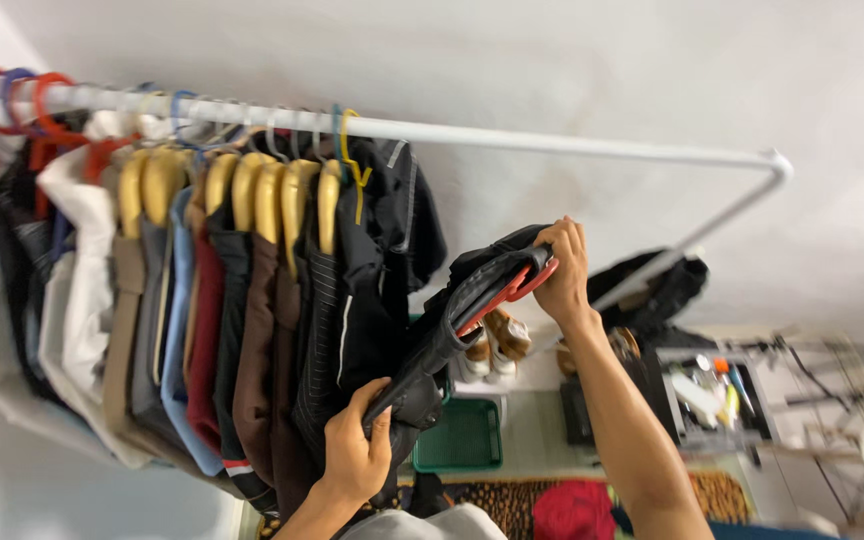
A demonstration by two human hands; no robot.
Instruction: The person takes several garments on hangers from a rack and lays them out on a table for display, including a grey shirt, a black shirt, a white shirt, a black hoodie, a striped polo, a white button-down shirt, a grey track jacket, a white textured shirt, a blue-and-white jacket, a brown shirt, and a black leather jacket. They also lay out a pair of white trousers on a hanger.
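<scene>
A person stands at a white metal clothes rail [552, 140] that crosses the upper part of the frame from the upper left to the right, where it bends down into a slanting leg. Near the centre of the frame both hands hold a dark black garment [449, 322] folded over a red plastic hanger [517, 287]. The right hand [564, 268], just right of centre, is clamped around the upper end of the red hanger and the cloth over it, fingers curled tight. The left hand [354, 450], at the lower centre, is closed around the lower end of the same dark garment, gripping the bunched fabric. The garment runs on a slant between the two hands, below the rail and not touching it, just to the right of the hanging clothes. On the left half of the rail hangs a tight row of clothes: white, beige, grey, light blue, dark red, brown and black pieces [212, 330], several on pale yellow padded hangers [252, 195], with red and blue plastic hooks [12, 95] at the far upper left. A black jacket [397, 225] hangs at the right end of this row, close to the held garment. Below, at the lower centre, a green plastic basket [462, 435] sits on the floor, with a pair of brown and white shoes [497, 345] above it in the frame. A leopard-patterned rug [722, 492] with a red cloth [572, 510] on it lies along the bottom edge, and a cluttered tray of small items [717, 400] sits at the lower right.
</scene>
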